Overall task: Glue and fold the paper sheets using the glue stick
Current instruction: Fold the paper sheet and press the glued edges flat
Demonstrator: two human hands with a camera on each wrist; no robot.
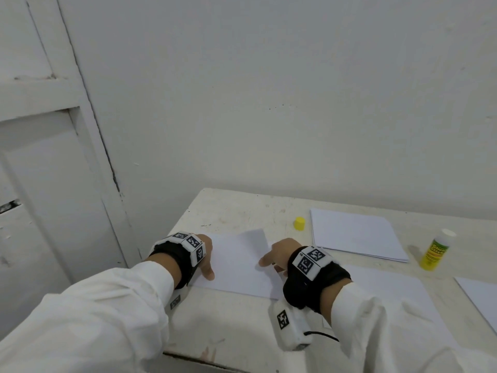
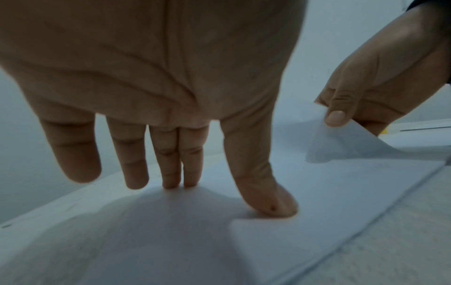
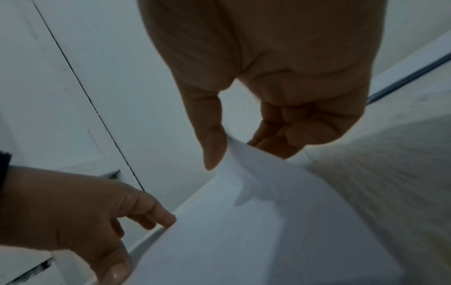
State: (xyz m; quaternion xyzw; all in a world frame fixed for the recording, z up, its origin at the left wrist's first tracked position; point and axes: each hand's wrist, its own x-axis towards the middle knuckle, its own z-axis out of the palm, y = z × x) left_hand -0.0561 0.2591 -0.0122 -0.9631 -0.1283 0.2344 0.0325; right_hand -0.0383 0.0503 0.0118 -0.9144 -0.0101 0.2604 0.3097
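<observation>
Left hand (image 1: 205, 254), fingers straight, presses the paper sheet (image 1: 236, 267) onto the surface (image 1: 236, 211); right hand (image 1: 279, 254) pinches its lifted far-right corner. Glue stick (image 1: 437, 250) stands far right.

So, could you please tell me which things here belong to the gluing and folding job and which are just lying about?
In use:
sheet being folded
left hand
right hand
glue stick
yellow cap
paper stack

Lying about:
table
door

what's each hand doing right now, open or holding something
Left hand: open, straight fingers pressing the paper sheet flat.
Right hand: pinching a lifted corner of that sheet between thumb and fingers.
</observation>
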